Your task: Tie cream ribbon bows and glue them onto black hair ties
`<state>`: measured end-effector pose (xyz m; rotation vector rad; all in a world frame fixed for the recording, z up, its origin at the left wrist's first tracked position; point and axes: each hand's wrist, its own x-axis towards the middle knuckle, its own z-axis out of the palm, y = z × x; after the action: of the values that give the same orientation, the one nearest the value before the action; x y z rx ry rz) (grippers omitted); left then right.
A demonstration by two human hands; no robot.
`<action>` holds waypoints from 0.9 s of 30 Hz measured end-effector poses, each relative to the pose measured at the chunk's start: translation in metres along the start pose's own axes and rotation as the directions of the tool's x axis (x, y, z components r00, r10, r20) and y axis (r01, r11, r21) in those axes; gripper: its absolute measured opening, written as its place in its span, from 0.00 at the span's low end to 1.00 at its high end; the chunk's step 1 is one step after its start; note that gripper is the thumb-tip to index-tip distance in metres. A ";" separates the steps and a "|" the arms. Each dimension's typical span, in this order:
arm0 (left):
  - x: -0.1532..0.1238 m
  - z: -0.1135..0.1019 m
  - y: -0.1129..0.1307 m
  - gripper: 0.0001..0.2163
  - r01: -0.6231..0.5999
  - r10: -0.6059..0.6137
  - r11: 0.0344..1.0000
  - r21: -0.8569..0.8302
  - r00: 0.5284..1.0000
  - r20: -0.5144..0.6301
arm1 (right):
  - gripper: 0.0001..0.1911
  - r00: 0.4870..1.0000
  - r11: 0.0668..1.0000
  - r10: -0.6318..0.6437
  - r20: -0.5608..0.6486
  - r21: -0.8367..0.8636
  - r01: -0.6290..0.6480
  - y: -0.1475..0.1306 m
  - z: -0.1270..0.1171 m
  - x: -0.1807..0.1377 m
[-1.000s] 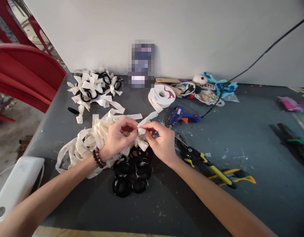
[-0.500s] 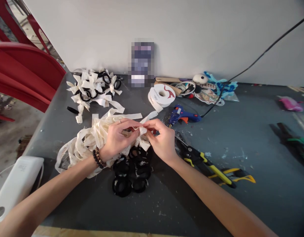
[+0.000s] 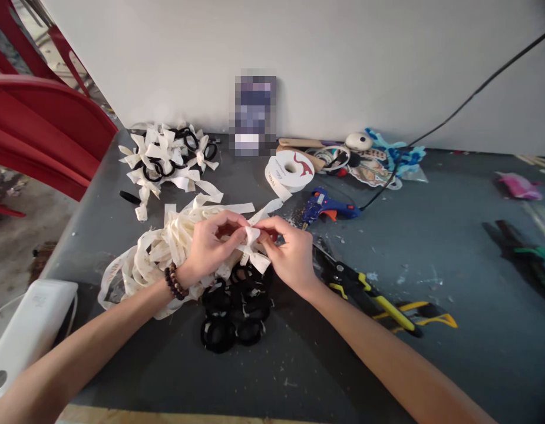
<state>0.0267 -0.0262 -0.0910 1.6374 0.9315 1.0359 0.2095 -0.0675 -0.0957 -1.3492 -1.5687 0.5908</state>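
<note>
My left hand (image 3: 210, 247) and my right hand (image 3: 290, 253) meet over the middle of the dark table (image 3: 299, 365), both pinching a small cream ribbon bow (image 3: 253, 247). A beaded bracelet sits on my left wrist. Under and left of my hands lies a heap of cut cream ribbon strips (image 3: 148, 259). Several black hair ties (image 3: 232, 312) lie just below my hands. A pile of finished bows on black ties (image 3: 166, 156) rests at the back left.
A white ribbon spool (image 3: 290, 168) and a blue glue gun (image 3: 327, 206) with its black cord lie behind my hands. Yellow-handled pliers (image 3: 378, 297) lie to the right. Red chairs (image 3: 42, 129) stand at the left; a white box (image 3: 29, 330) sits at the near-left corner.
My fingers have shifted on the bow, and its ends now splay out more between my hands. My arms stay in place.
</note>
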 end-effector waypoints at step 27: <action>0.000 0.002 -0.005 0.06 -0.047 0.050 0.998 0.031 0.994 -0.093 | 0.05 0.991 0.986 0.126 0.036 0.103 -0.129 -0.007 0.001 0.001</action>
<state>0.0277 -0.0249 -0.0965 1.6541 0.9759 1.1455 0.2054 -0.0682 -0.0896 -1.3734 -1.4611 0.7640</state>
